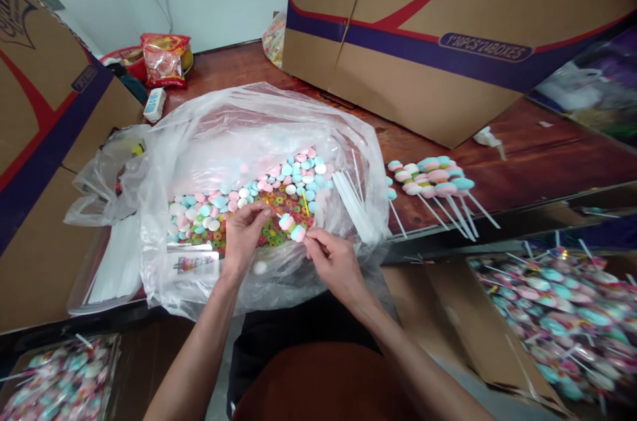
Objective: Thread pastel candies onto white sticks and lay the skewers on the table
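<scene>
My right hand [334,263] pinches a candy stick [292,227] threaded with pink, white and blue marshmallows. The bare tip of the stick points up and left toward my left hand. My left hand [245,230] is closed in a pinch just left of that tip; what lies between its fingers is too small to make out. Below both hands, ring-shaped gummies [283,207] in red, yellow and green lie on a clear plastic bag [209,122]. Loose pastel marshmallows [219,202] spread behind and left of them. White sticks [355,205] lie in a bundle to the right.
Finished marshmallow sticks [438,176] lie at the table's right edge. Below are boxes of wrapped candy, one at right [567,315] and one at left [70,374]. A large carton [423,49] stands behind, another carton [50,142] at left. A red packet [165,59] sits at the back.
</scene>
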The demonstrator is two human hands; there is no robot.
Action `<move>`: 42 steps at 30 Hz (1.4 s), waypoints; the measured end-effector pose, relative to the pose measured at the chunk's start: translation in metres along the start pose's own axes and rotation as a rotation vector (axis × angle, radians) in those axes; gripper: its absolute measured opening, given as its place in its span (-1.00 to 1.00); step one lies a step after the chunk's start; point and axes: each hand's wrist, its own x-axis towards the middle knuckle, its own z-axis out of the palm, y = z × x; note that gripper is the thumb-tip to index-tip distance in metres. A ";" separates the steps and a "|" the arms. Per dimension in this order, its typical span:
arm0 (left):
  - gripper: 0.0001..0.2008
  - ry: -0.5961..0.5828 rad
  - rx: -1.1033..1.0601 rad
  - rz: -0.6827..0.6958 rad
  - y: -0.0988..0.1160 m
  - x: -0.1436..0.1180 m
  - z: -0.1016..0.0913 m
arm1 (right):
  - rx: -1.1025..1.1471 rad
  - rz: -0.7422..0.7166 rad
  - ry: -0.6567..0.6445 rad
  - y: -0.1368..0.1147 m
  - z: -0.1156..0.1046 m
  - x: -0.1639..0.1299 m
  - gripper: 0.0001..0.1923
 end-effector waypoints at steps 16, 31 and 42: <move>-0.65 -0.119 0.158 -0.102 0.045 -0.006 -0.038 | 0.057 0.121 0.202 0.020 -0.024 0.007 -0.75; -0.61 -0.176 0.671 0.139 0.027 0.011 -0.013 | 0.031 0.095 0.205 0.019 -0.023 0.004 -0.75; -0.88 -0.407 1.081 0.372 0.022 0.012 0.035 | 0.044 0.081 0.202 0.024 -0.021 0.003 -0.74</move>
